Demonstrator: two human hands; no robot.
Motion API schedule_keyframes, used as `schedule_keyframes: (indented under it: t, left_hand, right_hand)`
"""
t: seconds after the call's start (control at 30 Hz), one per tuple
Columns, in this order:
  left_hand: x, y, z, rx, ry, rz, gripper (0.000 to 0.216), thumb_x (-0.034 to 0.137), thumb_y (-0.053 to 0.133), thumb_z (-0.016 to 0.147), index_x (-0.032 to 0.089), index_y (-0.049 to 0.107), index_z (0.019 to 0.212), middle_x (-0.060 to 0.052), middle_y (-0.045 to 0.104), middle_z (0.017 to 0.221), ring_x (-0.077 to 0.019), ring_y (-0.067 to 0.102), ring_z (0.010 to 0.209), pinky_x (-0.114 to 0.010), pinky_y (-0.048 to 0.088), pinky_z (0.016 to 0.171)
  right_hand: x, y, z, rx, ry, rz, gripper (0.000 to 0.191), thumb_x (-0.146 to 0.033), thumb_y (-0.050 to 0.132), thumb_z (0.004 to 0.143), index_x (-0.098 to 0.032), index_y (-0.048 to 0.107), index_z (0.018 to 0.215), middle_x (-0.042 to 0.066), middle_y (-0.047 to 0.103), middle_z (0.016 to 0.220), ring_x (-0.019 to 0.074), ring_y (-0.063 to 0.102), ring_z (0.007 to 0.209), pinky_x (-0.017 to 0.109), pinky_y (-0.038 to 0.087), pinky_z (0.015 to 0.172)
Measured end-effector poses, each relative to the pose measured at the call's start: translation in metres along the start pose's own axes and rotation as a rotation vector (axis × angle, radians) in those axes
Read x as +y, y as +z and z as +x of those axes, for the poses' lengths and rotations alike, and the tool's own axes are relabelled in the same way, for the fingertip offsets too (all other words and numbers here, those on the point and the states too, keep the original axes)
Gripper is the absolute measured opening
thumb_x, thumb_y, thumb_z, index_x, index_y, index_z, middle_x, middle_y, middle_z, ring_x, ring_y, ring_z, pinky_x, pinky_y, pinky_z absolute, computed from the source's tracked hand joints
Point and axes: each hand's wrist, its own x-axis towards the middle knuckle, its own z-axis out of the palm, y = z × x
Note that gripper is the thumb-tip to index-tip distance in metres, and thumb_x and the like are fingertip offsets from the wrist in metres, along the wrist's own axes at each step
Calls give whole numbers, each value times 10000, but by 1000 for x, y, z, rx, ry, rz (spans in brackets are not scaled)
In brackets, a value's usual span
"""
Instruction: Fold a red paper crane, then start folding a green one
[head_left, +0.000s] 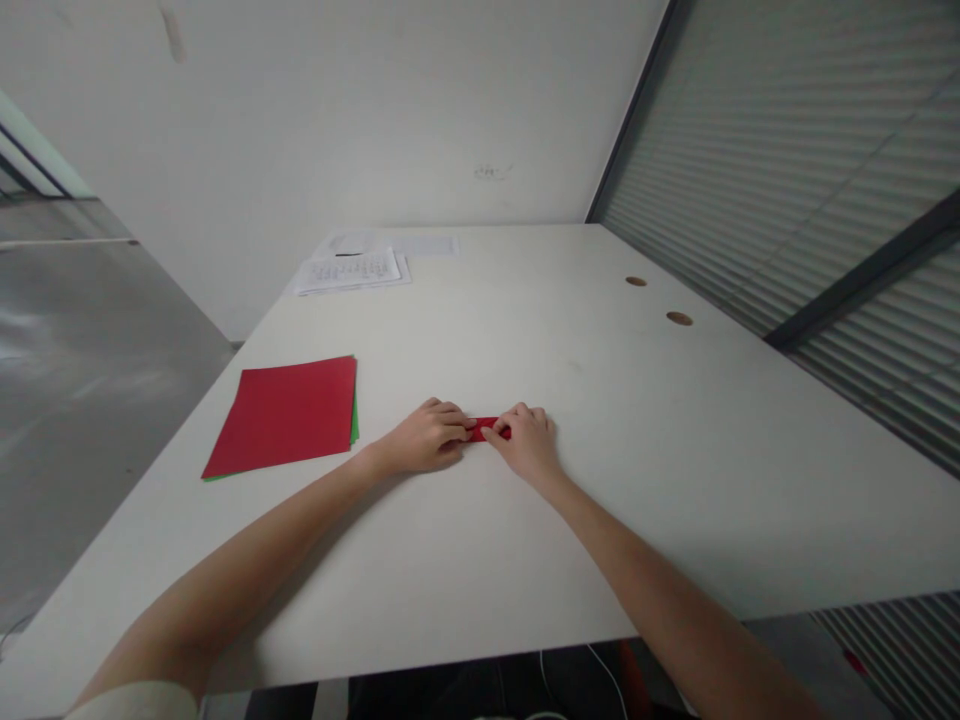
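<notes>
A small folded piece of red paper (487,427) lies on the white table (675,470), held between both hands. My left hand (427,437) has its fingers curled and pinches the paper's left end. My right hand (529,440) pinches the right end, fingers closed over it. Most of the folded paper is hidden under the fingers.
A stack of coloured sheets, red on top (289,412) with a green one showing beneath, lies to the left. Printed white papers (352,270) rest at the far edge by the wall. Two round cable holes (679,318) sit at the right near the blinds.
</notes>
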Motion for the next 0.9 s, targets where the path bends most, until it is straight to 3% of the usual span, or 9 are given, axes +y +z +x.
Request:
schedule_keyframes:
  t: [0.13, 0.27, 0.47, 0.63, 0.77, 0.9]
  left_hand:
    - [12, -3, -2, -50, -9, 128, 289, 219, 547, 789, 161, 666, 1045, -118, 643, 1217, -269, 571, 1090, -414, 399, 917]
    - [1, -6, -6, -100, 53, 56, 385, 143, 504, 789, 191, 658, 1140, -83, 620, 1272, -249, 528, 1161, -385, 393, 949]
    - [-14, -9, -3, -73, -26, -28, 293, 153, 543, 770, 231, 722, 989, -36, 646, 1223, -210, 566, 1067, -358, 375, 928]
    - [11, -9, 4, -91, -22, 137, 228, 224, 558, 766, 180, 700, 938, -80, 686, 1094, -238, 599, 985, -395, 385, 901]
    - [35, -2, 3, -96, -30, 294, 324, 296, 537, 798, 85, 664, 1008, -190, 635, 1158, -298, 590, 1039, -439, 412, 902]
    - [34, 2, 1, -122, -6, 336, 267, 202, 499, 823, 65, 680, 964, -219, 613, 1185, -301, 590, 1049, -402, 460, 833]
  right_hand:
    - [-2, -1, 1, -1, 17, -21, 235, -443, 638, 825, -242, 688, 714, 50, 621, 923, 245, 483, 924, 365, 317, 767]
    - [-2, -2, 0, -20, 25, -28, 234, -445, 629, 829, -244, 687, 725, 39, 624, 941, 244, 483, 934, 363, 307, 768]
    - [-1, -2, -1, -23, 29, -29, 226, -446, 641, 819, -246, 690, 728, 41, 623, 939, 241, 483, 936, 359, 303, 770]
    - [-2, -2, 1, -21, 35, -31, 232, -449, 640, 818, -242, 685, 722, 41, 622, 934, 242, 484, 940, 360, 300, 770]
    - [-1, -1, 1, -22, 34, -23, 253, -462, 620, 830, -242, 678, 721, 42, 621, 931, 241, 483, 940, 362, 300, 768]
    - [0, 0, 2, -14, 26, -18, 265, -472, 612, 832, -245, 679, 713, 40, 625, 928, 242, 485, 931, 361, 303, 768]
